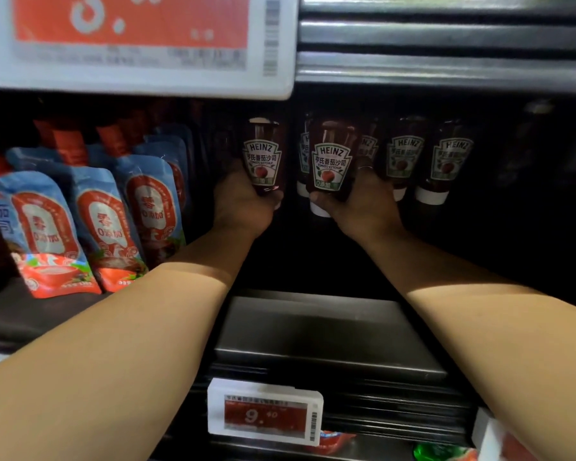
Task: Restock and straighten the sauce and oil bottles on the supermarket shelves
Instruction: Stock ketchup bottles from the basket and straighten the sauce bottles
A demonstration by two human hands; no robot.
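Both my arms reach deep into a dark shelf. My left hand (241, 202) grips the lower part of a Heinz ketchup bottle (263, 154) standing cap-down. My right hand (363, 202) holds a second Heinz ketchup bottle (333, 158) of the same kind, its white cap showing under my fingers. The two bottles are side by side with a small gap between them. More Heinz bottles (446, 161) stand in a row to the right and behind, partly hidden in shadow.
Blue and red sauce pouches (107, 224) lean in rows on the left. The shelf's metal front (326, 334) lies bare below my hands. A price tag reading 9.40 (265, 415) clips to its edge; a large price tag (137, 41) hangs above.
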